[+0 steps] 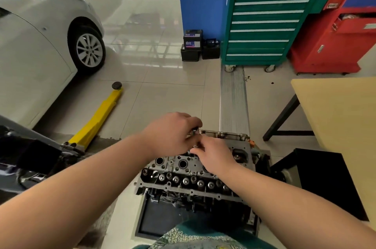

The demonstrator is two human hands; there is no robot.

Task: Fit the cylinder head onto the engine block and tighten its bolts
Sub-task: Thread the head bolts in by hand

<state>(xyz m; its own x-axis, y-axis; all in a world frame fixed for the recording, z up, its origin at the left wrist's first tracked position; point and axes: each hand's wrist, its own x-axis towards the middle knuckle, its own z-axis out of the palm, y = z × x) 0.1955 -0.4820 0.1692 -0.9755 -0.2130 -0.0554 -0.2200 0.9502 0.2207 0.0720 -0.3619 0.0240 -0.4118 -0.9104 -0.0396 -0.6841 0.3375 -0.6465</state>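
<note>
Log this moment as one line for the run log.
left hand: grips small metal tool | right hand: pinches bolt | cylinder head: on engine

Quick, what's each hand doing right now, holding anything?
Left hand: fingers curled round a small metal tool.
Right hand: pinching a small metal part over the cylinder head.

Both bare forearms reached forward, the left hand [173, 132] curled knuckles-up with fingertips pinched, the right hand [215, 155] curled just beside it, fingertips touching.
</note>
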